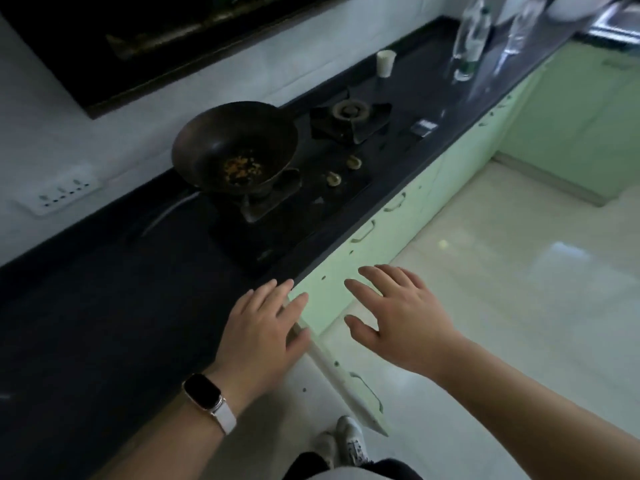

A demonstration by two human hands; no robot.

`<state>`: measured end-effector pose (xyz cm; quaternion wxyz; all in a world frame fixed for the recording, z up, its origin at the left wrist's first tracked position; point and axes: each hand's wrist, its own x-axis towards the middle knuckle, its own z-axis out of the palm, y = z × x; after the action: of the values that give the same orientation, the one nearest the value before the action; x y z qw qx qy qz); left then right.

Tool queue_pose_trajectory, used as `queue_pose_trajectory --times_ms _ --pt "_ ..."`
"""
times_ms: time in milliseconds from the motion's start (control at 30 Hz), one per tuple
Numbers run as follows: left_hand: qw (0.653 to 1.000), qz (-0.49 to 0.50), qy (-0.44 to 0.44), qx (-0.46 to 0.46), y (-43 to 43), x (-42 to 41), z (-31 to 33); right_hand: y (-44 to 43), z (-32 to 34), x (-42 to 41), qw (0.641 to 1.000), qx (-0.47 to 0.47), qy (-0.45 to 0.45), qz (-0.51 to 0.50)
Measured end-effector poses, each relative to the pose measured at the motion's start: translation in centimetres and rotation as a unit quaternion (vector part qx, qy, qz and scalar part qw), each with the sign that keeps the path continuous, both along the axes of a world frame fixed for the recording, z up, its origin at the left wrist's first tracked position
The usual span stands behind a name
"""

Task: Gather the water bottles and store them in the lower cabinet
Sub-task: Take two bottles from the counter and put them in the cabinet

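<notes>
Two clear water bottles stand at the far right end of the black countertop (104,306): one with a green label (469,43) and a blurred one (519,26) beside it. My left hand (259,330), with a watch on its wrist, hovers flat over the counter's front edge, fingers straight and holding nothing. My right hand (398,317) is spread open in front of the pale green lower cabinets (415,209). A lower cabinet door (349,379) stands swung open just below my hands. Both hands are far from the bottles.
A dark wok (235,147) with food scraps sits on the left burner of the gas stove (349,116). A white cup (385,63) stands behind the stove. A small dark box (424,127) lies near the counter edge. A glossy tiled floor (519,289) lies to the right.
</notes>
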<state>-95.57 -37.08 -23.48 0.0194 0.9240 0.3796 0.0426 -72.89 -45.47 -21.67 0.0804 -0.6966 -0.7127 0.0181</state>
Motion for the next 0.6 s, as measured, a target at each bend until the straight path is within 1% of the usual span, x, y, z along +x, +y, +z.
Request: queue_pose_trajectory --times_ms 133,233,367,467,600 --pt "0.996 -0.081 -0.033 -0.005 1.4 4.2 0.1 -3.2 0.9 2.1 0.994 -0.007 -0.013 -0.104" --pt "0.989 -0.139 -0.043 -0.001 1.6 7.1 0.3 -5.6 1.8 3.3 0.988 -0.005 -0.041 -0.148" --pt "0.976 -0.206 -0.064 -0.002 1.1 10.1 0.6 -8.6 2.9 4.3 0.969 0.013 -0.063 -0.237" --pt "0.966 -0.248 -0.068 0.0 0.8 12.2 0.9 -10.4 3.2 5.3 0.959 0.029 -0.074 -0.271" --pt "0.96 -0.269 -0.073 0.002 0.3 14.6 1.7 -11.9 3.5 7.0 0.946 0.038 -0.076 -0.314"
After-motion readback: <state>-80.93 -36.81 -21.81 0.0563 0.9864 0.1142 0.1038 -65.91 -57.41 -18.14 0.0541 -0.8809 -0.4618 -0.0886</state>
